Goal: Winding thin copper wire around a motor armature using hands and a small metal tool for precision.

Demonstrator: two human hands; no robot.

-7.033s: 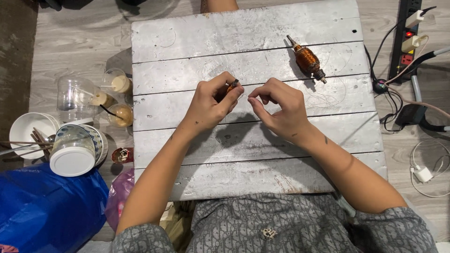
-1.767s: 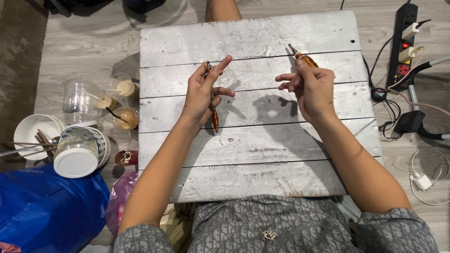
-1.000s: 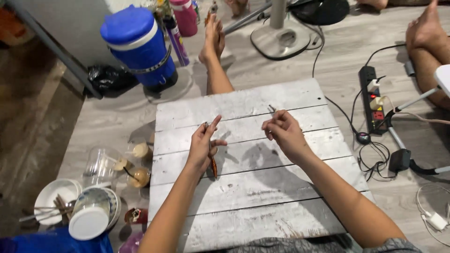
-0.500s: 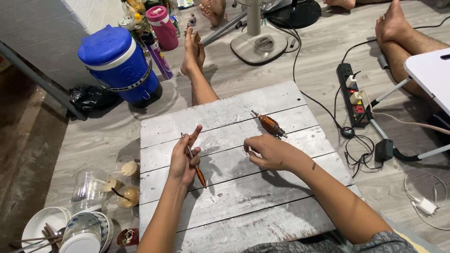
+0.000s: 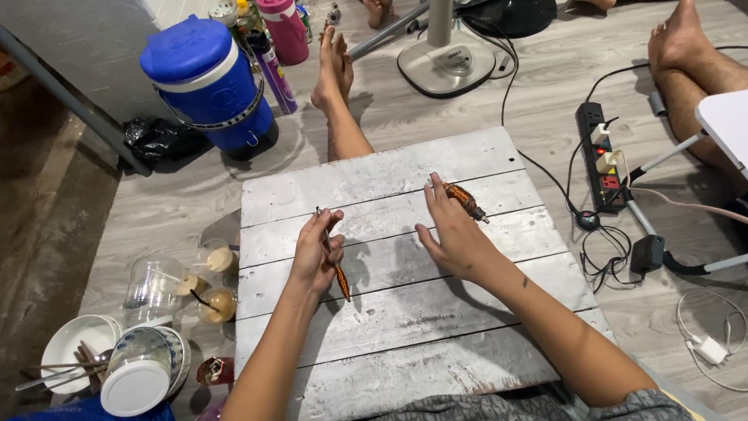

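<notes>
My left hand (image 5: 315, 253) still pinches the thin orange tool (image 5: 340, 279), while my right hand (image 5: 454, 234), fingers now spread empty, has moved beside the brown handle (image 5: 465, 200).

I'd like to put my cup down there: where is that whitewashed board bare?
The board is bare along its near planks below both hands, and its far left corner too. The left hand with a slim orange tool and the right hand by a brown tool crowd the middle.
</notes>
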